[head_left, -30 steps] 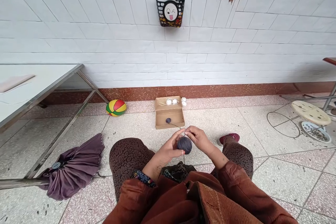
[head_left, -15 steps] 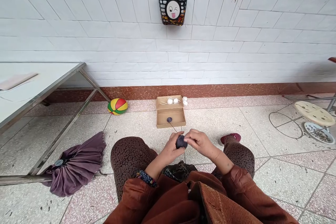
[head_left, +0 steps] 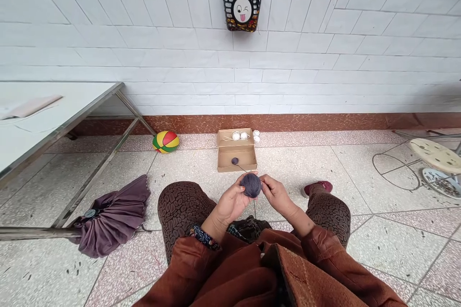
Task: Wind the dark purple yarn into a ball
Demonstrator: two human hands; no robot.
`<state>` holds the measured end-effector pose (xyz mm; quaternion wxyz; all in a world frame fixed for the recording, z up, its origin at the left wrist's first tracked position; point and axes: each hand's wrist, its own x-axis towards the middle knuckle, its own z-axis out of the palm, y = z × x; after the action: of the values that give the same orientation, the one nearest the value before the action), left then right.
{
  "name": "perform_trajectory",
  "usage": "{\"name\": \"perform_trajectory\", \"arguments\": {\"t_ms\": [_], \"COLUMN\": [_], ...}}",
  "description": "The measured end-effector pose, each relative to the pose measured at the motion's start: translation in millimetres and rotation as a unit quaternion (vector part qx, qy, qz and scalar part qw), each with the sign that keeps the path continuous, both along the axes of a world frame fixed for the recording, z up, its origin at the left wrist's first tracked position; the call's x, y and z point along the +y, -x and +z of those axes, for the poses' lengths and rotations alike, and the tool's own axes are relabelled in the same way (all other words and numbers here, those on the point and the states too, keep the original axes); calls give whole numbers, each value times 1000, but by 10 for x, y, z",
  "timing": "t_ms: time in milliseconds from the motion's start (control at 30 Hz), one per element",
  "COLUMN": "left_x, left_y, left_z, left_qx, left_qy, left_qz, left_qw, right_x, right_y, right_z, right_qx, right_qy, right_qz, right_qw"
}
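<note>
I saw right hand [head_left: 277, 195] shift to side of yarn ball [head_left: 251, 185], finger closure unclear; left hand [head_left: 229, 205] gripped it, keeping support.

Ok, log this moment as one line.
left hand: holding yarn ball | right hand: at its right edge | box: open, smaller ball inside

Round slate-purple yarn balls [head_left: 251, 185]: 2. Round white balls [head_left: 236, 135]: 4 visible. Open brown cardboard box [head_left: 247, 156]: 1. Red-yellow-green ball [head_left: 165, 142]: 1. Purple fabric umbrella [head_left: 111, 223]: 1. Black plastic basket [head_left: 256, 8]: 1. Round cream stool [head_left: 437, 155]: 1. Round white dish [head_left: 428, 176]: 1. White-topped metal-framed table [head_left: 84, 96]: 1.
</note>
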<state>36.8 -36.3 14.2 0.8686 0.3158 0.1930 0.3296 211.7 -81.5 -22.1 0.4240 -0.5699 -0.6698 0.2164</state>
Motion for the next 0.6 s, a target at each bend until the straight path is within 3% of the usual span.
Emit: {"name": "perform_trajectory", "arguments": {"t_ms": [300, 467, 600], "left_x": [89, 146, 156], "left_y": [-12, 22, 58], "left_z": [6, -40, -54], "left_qx": [57, 199, 254], "left_qy": [-45, -181, -263], "left_qz": [97, 140, 89], "left_qw": [993, 953, 926], "right_x": [-64, -141, 6], "right_y": [47, 28, -71], "right_z": [23, 363, 597], "right_qx": [-60, -59, -28], "right_qy": [-13, -44, -73], "right_qz": [46, 145, 86], "right_qw": [997, 987, 993]}}
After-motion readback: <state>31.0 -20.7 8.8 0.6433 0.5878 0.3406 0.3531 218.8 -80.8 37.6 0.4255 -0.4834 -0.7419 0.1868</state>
